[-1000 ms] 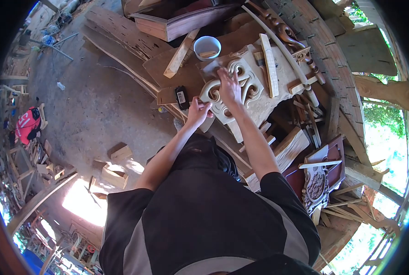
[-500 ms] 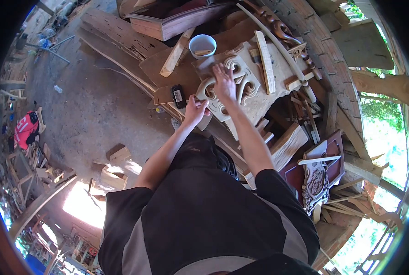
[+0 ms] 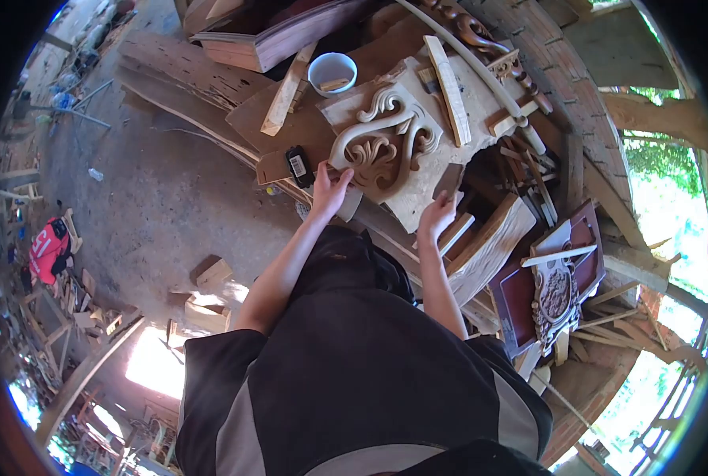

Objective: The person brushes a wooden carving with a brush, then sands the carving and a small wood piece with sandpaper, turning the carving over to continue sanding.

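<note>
A pale carved wooden scroll ornament [image 3: 405, 147], with curling leaf shapes, lies flat on a board [image 3: 409, 213] on the bench. My left hand [image 3: 330, 190] pinches its near left edge between thumb and fingers. Off its right side, my right hand [image 3: 436, 214] grips a thin brown sheet of sandpaper [image 3: 449, 181], held clear of the carving. A small black box with a white label [image 3: 298, 166] sits just left of my left hand.
Beyond the carving are a white bucket [image 3: 332, 74] with a wooden piece inside, a brush [image 3: 431, 80] and wood strips [image 3: 449, 91]. Stacked timber [image 3: 493, 246] and a dark carved panel [image 3: 552, 289] stand at right. Large planks [image 3: 195, 71] lie at back left.
My right hand has lifted off the carving and come back toward me and to the right with the sandpaper, uncovering the ornament. My left hand stays at the carving's edge. The view has shifted slightly.
</note>
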`<state>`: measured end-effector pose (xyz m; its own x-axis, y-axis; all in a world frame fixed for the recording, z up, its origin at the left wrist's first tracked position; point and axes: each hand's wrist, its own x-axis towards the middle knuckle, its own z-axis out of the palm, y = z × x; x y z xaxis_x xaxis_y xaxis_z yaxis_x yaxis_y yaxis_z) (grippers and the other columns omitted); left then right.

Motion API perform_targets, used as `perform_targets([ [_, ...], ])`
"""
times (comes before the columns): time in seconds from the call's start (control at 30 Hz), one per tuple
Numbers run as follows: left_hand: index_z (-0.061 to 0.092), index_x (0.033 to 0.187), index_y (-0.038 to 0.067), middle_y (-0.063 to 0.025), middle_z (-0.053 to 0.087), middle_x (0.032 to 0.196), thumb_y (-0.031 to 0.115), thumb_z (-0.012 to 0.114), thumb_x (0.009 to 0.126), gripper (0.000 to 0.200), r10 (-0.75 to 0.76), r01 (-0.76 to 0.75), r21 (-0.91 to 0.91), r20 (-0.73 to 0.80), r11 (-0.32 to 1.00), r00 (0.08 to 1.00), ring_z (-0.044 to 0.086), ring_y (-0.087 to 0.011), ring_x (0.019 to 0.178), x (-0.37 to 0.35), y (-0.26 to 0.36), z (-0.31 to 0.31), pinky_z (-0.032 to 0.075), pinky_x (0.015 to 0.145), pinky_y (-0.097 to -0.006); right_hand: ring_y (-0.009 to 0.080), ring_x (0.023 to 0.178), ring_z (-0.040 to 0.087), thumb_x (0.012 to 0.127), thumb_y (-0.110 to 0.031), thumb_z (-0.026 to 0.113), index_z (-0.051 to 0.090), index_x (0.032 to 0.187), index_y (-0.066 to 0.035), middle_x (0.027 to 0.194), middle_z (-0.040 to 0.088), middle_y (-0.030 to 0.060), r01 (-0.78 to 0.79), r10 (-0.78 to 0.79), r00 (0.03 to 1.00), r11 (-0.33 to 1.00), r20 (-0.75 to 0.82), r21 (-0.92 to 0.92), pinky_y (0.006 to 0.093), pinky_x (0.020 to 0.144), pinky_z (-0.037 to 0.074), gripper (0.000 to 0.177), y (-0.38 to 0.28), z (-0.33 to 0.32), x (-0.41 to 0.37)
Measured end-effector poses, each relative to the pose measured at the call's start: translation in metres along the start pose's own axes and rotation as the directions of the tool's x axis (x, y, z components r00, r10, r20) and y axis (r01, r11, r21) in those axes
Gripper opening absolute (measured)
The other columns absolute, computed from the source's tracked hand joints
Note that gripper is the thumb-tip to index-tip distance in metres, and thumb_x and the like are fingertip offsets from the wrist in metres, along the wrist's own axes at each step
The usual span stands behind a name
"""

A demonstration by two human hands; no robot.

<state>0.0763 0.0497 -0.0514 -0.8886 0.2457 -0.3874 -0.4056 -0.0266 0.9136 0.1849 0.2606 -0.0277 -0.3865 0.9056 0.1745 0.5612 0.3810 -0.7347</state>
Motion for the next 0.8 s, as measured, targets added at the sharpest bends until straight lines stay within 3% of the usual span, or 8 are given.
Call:
perform_targets([
  [0.07, 0.039, 0.129, -0.001, -0.0168, 0.069, 0.107, 0.018, 0.068, 0.095, 0.049, 0.045, -0.045, -0.019, -0.001, 0.999, 0.999, 0.068, -0.0179, 0.095, 0.001, -0.003, 0.0, 0.058, 0.075, -0.0304, 0.0417, 0.084, 0.064, 0.1, -0.019, 0.054, 0.062, 0.109, 0.008, 0.092, 0.067, 0.027, -0.091, 0.094, 0.992, 0.995, -0.08, 0.044, 0.0467, 0.077, 0.048, 0.029, 0.024, -0.005, 0.007],
  [0.23, 0.04, 0.127, -0.003, -0.0186, 0.068, 0.11, 0.018, 0.068, 0.095, 0.048, 0.043, -0.04, -0.071, 0.036, 0.997, 0.998, 0.067, -0.017, 0.097, 0.003, -0.008, -0.003, 0.058, 0.078, -0.0304, 0.042, 0.095, 0.063, 0.101, -0.02, 0.053, 0.061, 0.118, 0.007, 0.104, 0.067, 0.0269, -0.275, 0.279, 0.958, 0.96, -0.074, 0.054, 0.0454, 0.087, 0.047, 0.033, 0.01, -0.022, 0.003],
  [0.47, 0.04, 0.126, -0.004, -0.0172, 0.066, 0.111, 0.018, 0.069, 0.095, 0.048, -0.001, 0.002, -0.046, 0.033, 0.999, 0.999, 0.065, -0.0162, 0.102, 0.002, -0.002, -0.007, 0.055, 0.083, -0.0294, 0.0446, 0.091, 0.063, 0.101, -0.015, 0.052, 0.062, 0.115, 0.006, 0.1, 0.067, 0.0283, -0.15, 0.158, 0.985, 0.982, -0.063, 0.115, 0.0478, 0.083, 0.047, 0.028, -0.003, -0.006, -0.018],
  [0.63, 0.041, 0.126, -0.003, -0.0159, 0.066, 0.11, 0.016, 0.069, 0.094, 0.046, 0.01, -0.009, -0.013, 0.031, 1.0, 0.999, 0.064, -0.0154, 0.1, 0.004, -0.004, -0.007, 0.056, 0.083, -0.0295, 0.0449, 0.096, 0.064, 0.101, -0.016, 0.051, 0.061, 0.121, 0.003, 0.106, 0.067, 0.0283, -0.21, 0.201, 0.972, 0.975, 0.122, 0.065, 0.0475, 0.082, 0.049, 0.029, -0.026, -0.007, -0.027],
  [0.7, 0.041, 0.126, -0.003, -0.0155, 0.066, 0.11, 0.016, 0.069, 0.095, 0.046, 0.022, -0.021, -0.036, 0.036, 0.999, 0.999, 0.065, -0.0152, 0.099, 0.003, -0.004, -0.008, 0.055, 0.083, -0.0294, 0.0425, 0.109, 0.062, 0.099, -0.009, 0.05, 0.055, 0.133, 0.001, 0.123, 0.064, 0.0236, -0.043, 0.037, 0.977, 0.999, 0.211, 0.023, 0.045, 0.09, 0.049, 0.035, -0.034, -0.005, -0.029],
  [0.73, 0.041, 0.126, -0.003, -0.0152, 0.066, 0.11, 0.015, 0.069, 0.095, 0.045, 0.036, -0.033, -0.06, 0.041, 0.998, 0.999, 0.065, -0.0149, 0.098, 0.003, -0.004, -0.007, 0.055, 0.083, -0.0294, 0.0382, 0.125, 0.055, 0.093, 0.002, 0.049, 0.051, 0.139, -0.002, 0.138, 0.056, 0.0191, 0.242, -0.245, 0.946, 0.969, 0.211, 0.042, 0.0437, 0.104, 0.044, 0.046, -0.028, -0.001, -0.027],
  [0.77, 0.041, 0.126, -0.003, -0.0152, 0.066, 0.11, 0.015, 0.069, 0.095, 0.045, 0.037, -0.034, -0.061, 0.043, 0.998, 0.998, 0.065, -0.0149, 0.098, 0.002, -0.003, -0.007, 0.055, 0.083, -0.0294, 0.0382, 0.125, 0.055, 0.093, 0.002, 0.049, 0.051, 0.139, -0.002, 0.138, 0.056, 0.0191, 0.242, -0.245, 0.947, 0.969, 0.209, 0.041, 0.0437, 0.104, 0.044, 0.046, -0.026, 0.003, -0.022],
  [0.8, 0.042, 0.125, -0.003, -0.015, 0.066, 0.109, 0.015, 0.069, 0.095, 0.044, 0.05, -0.046, -0.072, 0.05, 0.996, 0.997, 0.065, -0.015, 0.098, 0.001, -0.003, -0.007, 0.056, 0.083, -0.0294, 0.0361, 0.13, 0.051, 0.09, 0.005, 0.049, 0.052, 0.139, -0.002, 0.141, 0.054, 0.0189, 0.456, -0.433, 0.855, 0.89, 0.285, -0.017, 0.0454, 0.109, 0.04, 0.05, -0.025, 0.009, -0.017],
])
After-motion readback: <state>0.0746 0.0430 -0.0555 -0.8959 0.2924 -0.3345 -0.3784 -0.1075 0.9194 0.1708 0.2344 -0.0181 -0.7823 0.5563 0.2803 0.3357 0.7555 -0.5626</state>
